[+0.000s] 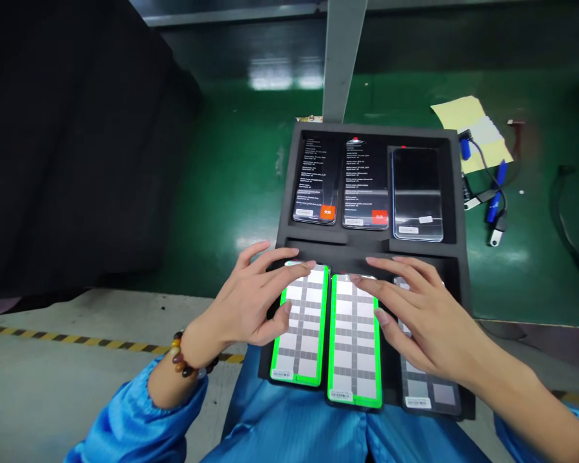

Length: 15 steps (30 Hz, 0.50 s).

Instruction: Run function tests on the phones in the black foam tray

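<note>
A black foam tray [458, 257] is lying across the lap holding six phones — far row three with dark screens, near row three showing grey grids — the left hand [251, 302] resting open, fingers spread, on the near-left phone [302, 334], the right hand [415, 308] lying open across the near-middle phone [354, 350] and near-right phone [427, 382], gripping nothing.

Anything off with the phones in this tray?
One oddity: in the black foam tray, the back-right glossy phone is dark, while its two neighbours show text. In the front row, the right grey-grid phone lacks the green border of the other two. Both hands rest flat on front-row screens.
</note>
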Tool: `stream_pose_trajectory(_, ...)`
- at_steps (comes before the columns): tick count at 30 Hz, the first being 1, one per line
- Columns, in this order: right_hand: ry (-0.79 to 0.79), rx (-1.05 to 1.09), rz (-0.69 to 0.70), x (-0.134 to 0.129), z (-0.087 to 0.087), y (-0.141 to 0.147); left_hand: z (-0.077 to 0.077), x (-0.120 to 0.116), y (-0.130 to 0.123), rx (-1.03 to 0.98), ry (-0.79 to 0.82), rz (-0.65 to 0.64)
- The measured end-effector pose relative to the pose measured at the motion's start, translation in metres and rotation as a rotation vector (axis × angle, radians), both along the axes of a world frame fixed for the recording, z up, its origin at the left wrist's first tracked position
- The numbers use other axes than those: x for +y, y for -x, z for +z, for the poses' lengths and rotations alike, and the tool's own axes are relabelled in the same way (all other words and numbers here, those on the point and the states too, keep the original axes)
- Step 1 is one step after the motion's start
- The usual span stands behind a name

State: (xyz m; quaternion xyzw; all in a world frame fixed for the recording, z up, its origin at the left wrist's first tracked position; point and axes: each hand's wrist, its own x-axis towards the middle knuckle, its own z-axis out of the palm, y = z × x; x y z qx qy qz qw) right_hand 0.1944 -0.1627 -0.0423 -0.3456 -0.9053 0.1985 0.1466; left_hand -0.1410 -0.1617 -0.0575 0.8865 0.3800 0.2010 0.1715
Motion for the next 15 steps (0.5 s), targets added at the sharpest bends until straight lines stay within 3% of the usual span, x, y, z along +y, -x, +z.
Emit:
stream_pose_trajectory(8,0.008,0.043,0.082,0.009,-0.005,0.026,0.008,-0.024,0.009,0.101,-0.156,0.156)
stream_pose_trajectory(15,-0.018,0.017,0.017,-0.001,-0.005,0.005,0.006,-0.026,-0.003,0.087,-0.208,0.218)
